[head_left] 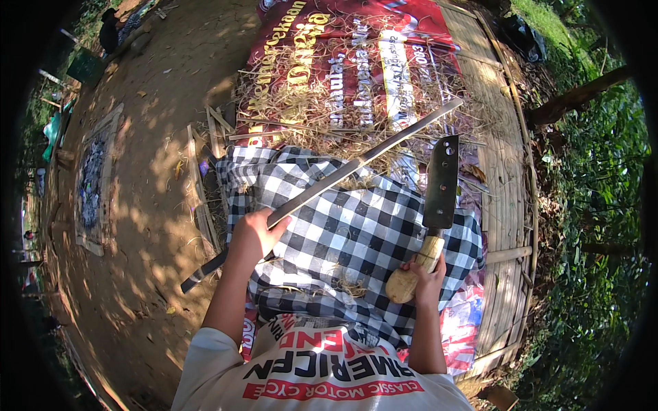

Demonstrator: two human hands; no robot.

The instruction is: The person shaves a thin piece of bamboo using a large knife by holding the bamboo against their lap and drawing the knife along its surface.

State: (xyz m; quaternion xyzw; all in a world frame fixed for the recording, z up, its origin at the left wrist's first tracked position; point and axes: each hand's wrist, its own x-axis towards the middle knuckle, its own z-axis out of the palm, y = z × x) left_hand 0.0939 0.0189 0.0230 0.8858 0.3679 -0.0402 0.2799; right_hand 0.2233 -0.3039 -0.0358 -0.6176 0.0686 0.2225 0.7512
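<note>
Fingers (pixel 279 227) of the left hand (pixel 253 237) are closed around a long, narrow strip of split wood or bamboo (pixel 343 172), dark along most of its length and paler along one edge. It slants across the person's lap, its lower end reaching out past the platform's left edge over the dirt and its far end angled up toward the right edge.

The right hand (pixel 426 279) has its fingers wrapped about the pale wooden handle, with a rounded knob at its end, of a broad, dark metal knife (pixel 441 181) with small holes through the blade. The blade points away from the person, near the strip's far end but apart from it.

Under both lies a black-and-white checked cloth (pixel 343 233), draped over the lap. Beyond it, a red printed banner (pixel 308 89) covers the far part of a slatted bamboo platform (pixel 506 205), whose right edge is bare; thin, straw-coloured shavings (pixel 439 85) litter the banner. Off the platform's left edge, a wooden frame (pixel 81 226) lies on the brown dirt ground (pixel 154 205), grey ash-like matter inside it.
</note>
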